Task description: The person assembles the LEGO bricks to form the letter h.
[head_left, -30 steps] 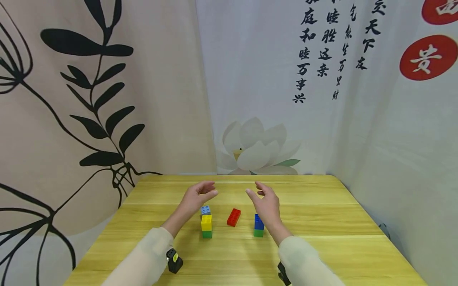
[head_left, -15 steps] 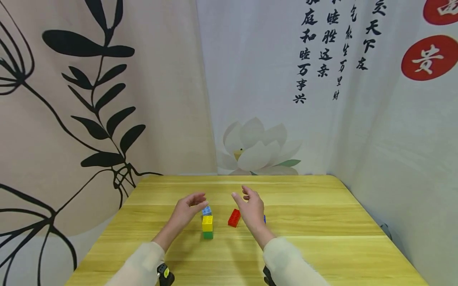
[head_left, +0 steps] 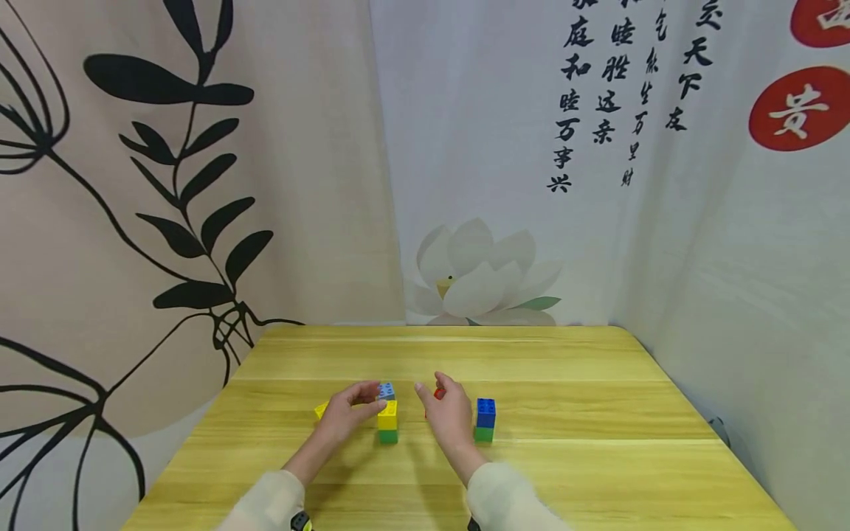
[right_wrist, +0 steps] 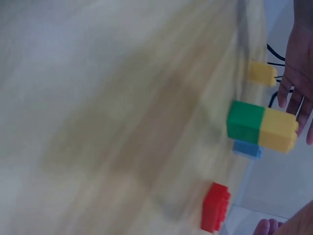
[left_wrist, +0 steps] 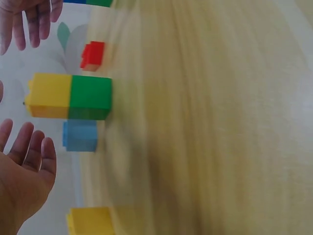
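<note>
My left hand (head_left: pixel 345 413) hovers with relaxed fingers just left of a yellow brick (head_left: pixel 387 414) stacked on a green brick (head_left: pixel 388 436). Nothing is in its grasp; the left wrist view shows the palm (left_wrist: pixel 24 181) bare. Behind the stack sits a light blue brick (head_left: pixel 387 390). A second yellow brick (head_left: pixel 321 410) peeks out left of the left hand. My right hand (head_left: pixel 450 417), fingers loosely bent and holding nothing, overlaps a red brick (head_left: pixel 439 394), mostly hidden in the head view but plain in the right wrist view (right_wrist: pixel 215 207).
To the right of the right hand, a blue brick (head_left: pixel 486 411) stands on a green brick (head_left: pixel 484 434). All the bricks are on a wooden table (head_left: pixel 598 472), with a printed curtain (head_left: pixel 491 147) hanging behind it.
Both hands have moved left and closer to me. The right hand now covers much of the red brick and uncovers the blue-and-green stack. A yellow brick has come into view at left.
</note>
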Demonstrator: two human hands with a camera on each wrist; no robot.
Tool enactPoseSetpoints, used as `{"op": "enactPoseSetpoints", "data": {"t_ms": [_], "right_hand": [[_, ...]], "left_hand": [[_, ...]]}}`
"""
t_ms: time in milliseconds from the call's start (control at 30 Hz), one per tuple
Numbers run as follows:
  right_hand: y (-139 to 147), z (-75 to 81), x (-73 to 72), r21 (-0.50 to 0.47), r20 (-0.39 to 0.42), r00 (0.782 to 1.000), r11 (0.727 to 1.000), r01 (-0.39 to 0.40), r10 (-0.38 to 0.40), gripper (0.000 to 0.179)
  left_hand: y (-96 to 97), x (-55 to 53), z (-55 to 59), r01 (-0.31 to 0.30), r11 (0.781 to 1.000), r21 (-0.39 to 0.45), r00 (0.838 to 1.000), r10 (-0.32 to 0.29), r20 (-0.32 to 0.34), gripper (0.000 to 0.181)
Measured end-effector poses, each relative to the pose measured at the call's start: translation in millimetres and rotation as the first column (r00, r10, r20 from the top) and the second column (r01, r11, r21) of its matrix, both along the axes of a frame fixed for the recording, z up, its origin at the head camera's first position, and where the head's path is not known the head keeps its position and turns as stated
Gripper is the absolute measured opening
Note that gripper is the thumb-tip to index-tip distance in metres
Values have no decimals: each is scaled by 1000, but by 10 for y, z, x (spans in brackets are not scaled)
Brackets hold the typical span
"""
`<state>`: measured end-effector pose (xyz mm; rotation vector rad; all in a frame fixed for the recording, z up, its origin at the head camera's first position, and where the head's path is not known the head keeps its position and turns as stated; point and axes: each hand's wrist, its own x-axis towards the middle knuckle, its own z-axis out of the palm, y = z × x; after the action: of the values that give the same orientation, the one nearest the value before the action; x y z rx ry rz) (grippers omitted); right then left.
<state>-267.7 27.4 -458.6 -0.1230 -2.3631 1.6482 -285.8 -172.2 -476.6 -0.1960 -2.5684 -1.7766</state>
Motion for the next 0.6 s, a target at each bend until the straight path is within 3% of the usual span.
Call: {"op": "enactPoseSetpoints", "data": {"t_ms": [300,600], "right_hand": [[-116,-278,41,47,36,990,990,133,-135,57],[-211,-443,66,49,100,959,964,262,-266,64]], "left_hand": [[-28,19,-120,31,999,10,999,-31,24,50],[-64,3,-197,50,999,2,998,-50,43,52]]}}
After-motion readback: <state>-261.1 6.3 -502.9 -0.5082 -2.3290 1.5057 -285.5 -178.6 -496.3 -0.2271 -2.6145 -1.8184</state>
